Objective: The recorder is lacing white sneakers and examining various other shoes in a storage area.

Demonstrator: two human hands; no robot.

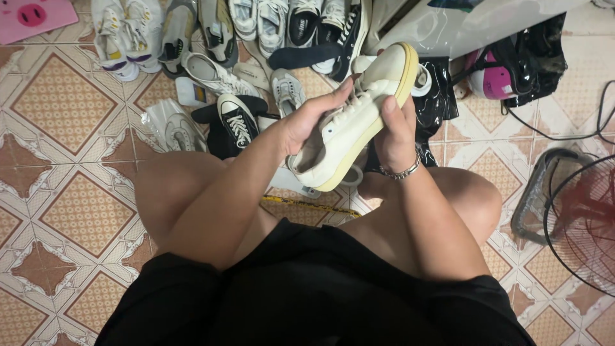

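A: What've we got, L to R?

B: Pink box at 10 o'clock, row of sneakers at 12, black high-top just below on the tiled floor.

A: And our hands?

B: Our left hand has its fingers clamped on the cream sneaker, ctr frame, above our knees, toe tilted to 1 o'clock. Right hand, w/ bracelet, grips its yellowed sole, thumb pressed on.

A: Far right?

B: Pink helmet at 2, fan at 4.
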